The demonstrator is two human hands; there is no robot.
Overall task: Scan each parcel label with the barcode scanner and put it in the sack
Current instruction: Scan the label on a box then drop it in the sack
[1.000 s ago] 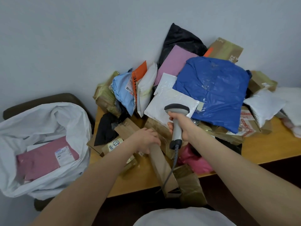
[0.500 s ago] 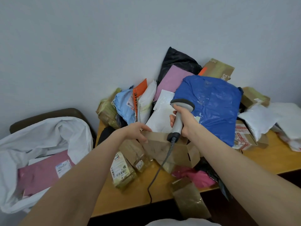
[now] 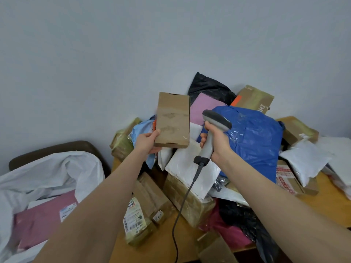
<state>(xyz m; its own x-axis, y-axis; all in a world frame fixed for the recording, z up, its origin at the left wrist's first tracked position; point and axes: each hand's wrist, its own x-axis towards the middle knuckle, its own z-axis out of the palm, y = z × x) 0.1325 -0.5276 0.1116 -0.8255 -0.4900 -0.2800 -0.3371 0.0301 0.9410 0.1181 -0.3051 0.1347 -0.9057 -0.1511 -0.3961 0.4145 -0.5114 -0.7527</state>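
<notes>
My left hand holds a flat brown cardboard box upright in the air by its lower left corner; the side facing me shows no label. My right hand grips the grey barcode scanner by its handle just right of the box, head pointing left toward it, cable hanging down. The white sack stands open at lower left with a pink parcel inside. A heap of parcels covers the wooden table, among them a big blue bag.
Taped brown boxes and a labelled packet lie near the table's front left. White mailers, black bags and more boxes pile at the right. A grey wall rises behind the heap. A dark chair back shows behind the sack.
My left hand has pulled the brown box out of the pile and raised it upright. My right hand has lifted the scanner up beside it.
</notes>
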